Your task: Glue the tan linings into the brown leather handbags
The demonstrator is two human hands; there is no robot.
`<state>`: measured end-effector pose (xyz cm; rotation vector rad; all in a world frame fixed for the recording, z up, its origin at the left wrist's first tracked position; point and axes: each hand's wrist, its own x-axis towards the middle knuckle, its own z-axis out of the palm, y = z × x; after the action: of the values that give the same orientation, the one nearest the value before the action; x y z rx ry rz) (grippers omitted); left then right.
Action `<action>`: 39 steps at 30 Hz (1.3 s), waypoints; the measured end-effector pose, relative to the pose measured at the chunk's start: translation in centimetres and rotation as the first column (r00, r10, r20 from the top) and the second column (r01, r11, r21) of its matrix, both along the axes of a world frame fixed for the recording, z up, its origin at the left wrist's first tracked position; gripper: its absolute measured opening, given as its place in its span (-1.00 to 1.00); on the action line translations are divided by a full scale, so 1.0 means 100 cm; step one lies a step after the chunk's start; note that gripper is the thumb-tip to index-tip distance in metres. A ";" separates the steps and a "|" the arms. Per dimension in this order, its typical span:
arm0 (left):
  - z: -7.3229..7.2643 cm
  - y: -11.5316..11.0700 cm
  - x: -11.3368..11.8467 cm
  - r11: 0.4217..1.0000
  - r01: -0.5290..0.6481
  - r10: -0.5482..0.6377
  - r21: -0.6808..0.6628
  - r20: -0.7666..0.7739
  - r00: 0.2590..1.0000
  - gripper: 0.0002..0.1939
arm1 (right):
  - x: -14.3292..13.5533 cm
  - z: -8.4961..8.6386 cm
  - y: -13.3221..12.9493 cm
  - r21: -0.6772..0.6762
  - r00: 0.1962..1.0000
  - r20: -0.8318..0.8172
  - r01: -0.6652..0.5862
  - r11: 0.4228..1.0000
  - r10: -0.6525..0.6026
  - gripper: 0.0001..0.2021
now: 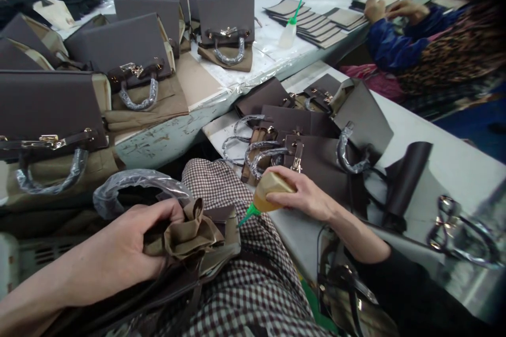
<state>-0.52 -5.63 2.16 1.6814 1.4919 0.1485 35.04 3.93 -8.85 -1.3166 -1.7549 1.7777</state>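
My left hand (pixel 118 247) is closed on the tan lining of a dark brown handbag (pixel 231 229) that lies across my lap. The lining bunches up above my fingers, and a plastic-wrapped handle (pixel 134 184) arches behind that hand. In my right hand (pixel 304 195) is a squeeze bottle (pixel 272 190) of yellowish liquid, fingers wrapped round it. The bottle is tilted down to the left, and its green nozzle (pixel 248 214) points at the bag's open edge. Whether the tip touches the edge I cannot tell.
Several brown handbags (pixel 122 42) stand on the left table. More bags (pixel 312 121) are heaped on the white bench (pixel 454 158) at right. A glue bottle (pixel 288 34) stands by stacked panels (pixel 328 23). A co-worker's hands (pixel 395 10) are at the far right.
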 end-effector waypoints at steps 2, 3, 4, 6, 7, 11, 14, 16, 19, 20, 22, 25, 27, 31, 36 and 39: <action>-0.004 -0.002 -0.001 0.998 0.048 -0.050 -0.042 -0.039 0.998 -0.86 | 0.003 -0.001 -0.001 -0.031 0.996 0.011 0.091 0.995 -0.091 -0.47; -0.006 -0.003 -0.001 0.997 0.060 -0.062 -0.038 -0.050 0.997 -0.87 | 0.005 -0.002 -0.003 -0.010 0.991 0.023 0.131 0.991 -0.131 -0.45; -0.008 -0.004 -0.001 0.998 0.058 -0.059 -0.015 -0.054 0.997 -0.87 | 0.006 -0.005 -0.005 0.034 0.986 0.036 0.161 0.986 -0.162 -0.44; -0.012 -0.006 -0.002 0.999 0.031 -0.029 0.033 -0.052 0.998 -0.83 | 0.007 -0.011 -0.010 0.165 0.980 0.063 0.175 0.971 -0.187 -0.44; -0.014 -0.008 -0.003 0.999 0.014 -0.011 0.048 -0.053 0.999 -0.81 | 0.006 -0.015 -0.013 0.222 0.980 0.072 0.163 0.961 -0.183 -0.44; -0.015 -0.018 -0.006 0.999 -0.020 0.024 0.045 -0.083 0.996 -0.79 | 0.001 -0.029 -0.023 0.288 0.986 0.083 0.113 0.951 -0.142 -0.43; -0.014 -0.022 -0.007 0.999 -0.031 0.033 0.029 -0.073 0.997 -0.78 | -0.004 -0.035 -0.025 0.280 0.988 0.089 0.095 0.955 -0.124 -0.40; -0.014 -0.022 -0.005 0.999 -0.034 0.034 0.002 -0.054 0.998 -0.77 | -0.005 -0.035 -0.025 0.274 0.990 0.091 0.076 0.959 -0.105 -0.41; -0.015 -0.020 -0.003 1.000 -0.027 0.027 0.005 -0.033 0.999 -0.77 | -0.004 -0.033 -0.024 0.253 0.993 0.093 0.046 0.966 -0.072 -0.45; -0.016 -0.020 -0.003 1.000 -0.022 0.022 0.022 -0.025 0.999 -0.77 | -0.004 -0.032 -0.024 0.242 0.994 0.093 0.036 0.970 -0.060 -0.45; -0.017 -0.020 -0.002 0.998 -0.014 0.014 0.054 -0.012 1.000 -0.78 | -0.003 -0.029 -0.026 0.217 0.995 0.089 0.021 0.976 -0.041 -0.47; -0.019 -0.021 -0.003 0.998 -0.001 0.001 0.058 0.002 1.000 -0.79 | -0.001 -0.023 -0.030 0.174 0.997 0.073 0.005 0.985 -0.018 -0.49; -0.019 -0.021 -0.003 0.999 0.004 -0.004 0.052 0.006 1.000 -0.79 | 0.000 -0.020 -0.033 0.132 0.998 0.059 -0.003 0.991 -0.005 -0.49; -0.019 -0.020 -0.003 0.999 0.014 -0.014 0.050 -0.004 1.000 -0.81 | 0.002 -0.024 -0.038 0.137 0.999 0.048 0.010 0.990 -0.016 -0.48; -0.017 -0.020 -0.001 0.996 0.021 -0.021 0.089 0.004 1.000 -0.76 | 0.004 -0.036 -0.043 0.255 0.993 0.072 0.069 0.964 -0.091 -0.42; -0.017 -0.024 0.001 0.996 0.034 -0.033 0.079 -0.013 0.999 -0.78 | 0.006 -0.032 -0.046 0.244 0.996 0.072 0.038 0.969 -0.057 -0.45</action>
<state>-0.46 -8.01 0.49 1.7721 1.4827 0.1826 35.68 -0.62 -12.03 -1.3281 -1.8953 1.4489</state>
